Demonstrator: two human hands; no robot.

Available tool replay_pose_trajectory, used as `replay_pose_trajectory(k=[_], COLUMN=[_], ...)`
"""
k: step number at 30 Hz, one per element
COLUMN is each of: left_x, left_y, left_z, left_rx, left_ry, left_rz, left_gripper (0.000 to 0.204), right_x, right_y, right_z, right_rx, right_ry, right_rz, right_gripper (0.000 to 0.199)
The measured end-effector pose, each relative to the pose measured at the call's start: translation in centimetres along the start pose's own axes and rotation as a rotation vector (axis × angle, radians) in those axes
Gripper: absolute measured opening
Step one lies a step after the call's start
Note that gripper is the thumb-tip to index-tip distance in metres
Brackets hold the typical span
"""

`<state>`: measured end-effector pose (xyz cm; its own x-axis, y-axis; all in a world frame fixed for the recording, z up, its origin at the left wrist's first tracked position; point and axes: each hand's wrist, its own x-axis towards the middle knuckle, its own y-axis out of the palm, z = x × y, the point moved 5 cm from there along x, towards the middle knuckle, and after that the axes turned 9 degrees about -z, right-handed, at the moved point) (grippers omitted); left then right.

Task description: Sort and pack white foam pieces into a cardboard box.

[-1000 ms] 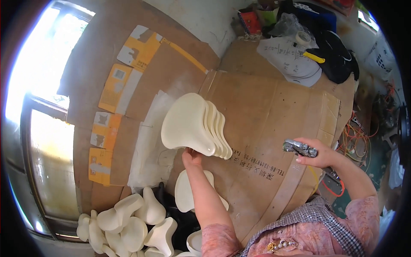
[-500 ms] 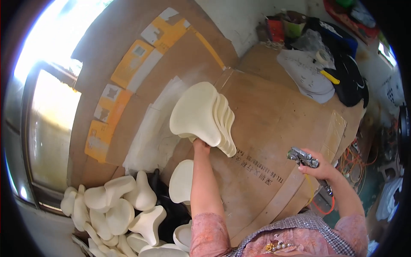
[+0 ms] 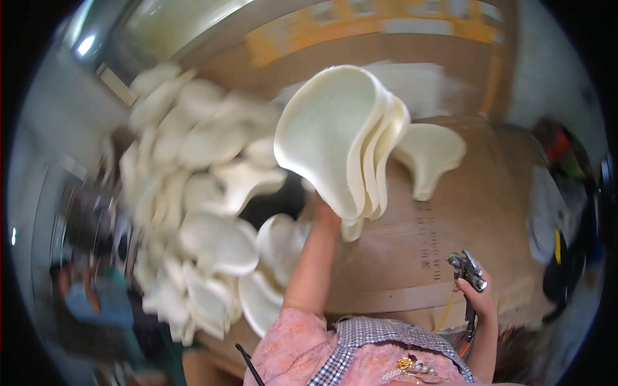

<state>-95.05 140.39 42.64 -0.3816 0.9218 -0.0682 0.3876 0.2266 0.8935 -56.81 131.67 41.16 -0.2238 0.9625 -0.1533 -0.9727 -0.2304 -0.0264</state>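
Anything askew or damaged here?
Mildly: the pale shell pile at left is jumbled, pieces overlapping at mixed angles, unlike the nested shell stack held up beside it. No damage visible, but the pile is partly blurred.

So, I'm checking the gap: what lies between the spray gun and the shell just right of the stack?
In the head view, only cardboard with dark printing shows between the spray gun and that shell.

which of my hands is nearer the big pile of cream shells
Left. The left hand, mostly behind the held stack, is just right of the pile; the right hand, gripping a spray gun, is farther right.
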Motion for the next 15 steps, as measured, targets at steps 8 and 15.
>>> replay_pose_trajectory(k=[8, 15], left_x=[-36.3, -54.1], left_y=[-10.4, -22.3], left_z=[-22.0, -22.1], left_rx=[-0.450, -0.539], left_ry=[0.598, 1.301], left_rz=[-0.002, -1.148], left_gripper=[0.047, 0.049], right_x=[-3.5, -4.9], right_y=[0.9, 0.0], right_z=[1.8, 5.5], right_rx=[-0.237, -0.264], right_ry=[0.034, 0.047], right_rz=[0.453, 0.477], right_gripper=[0.042, 0.042])
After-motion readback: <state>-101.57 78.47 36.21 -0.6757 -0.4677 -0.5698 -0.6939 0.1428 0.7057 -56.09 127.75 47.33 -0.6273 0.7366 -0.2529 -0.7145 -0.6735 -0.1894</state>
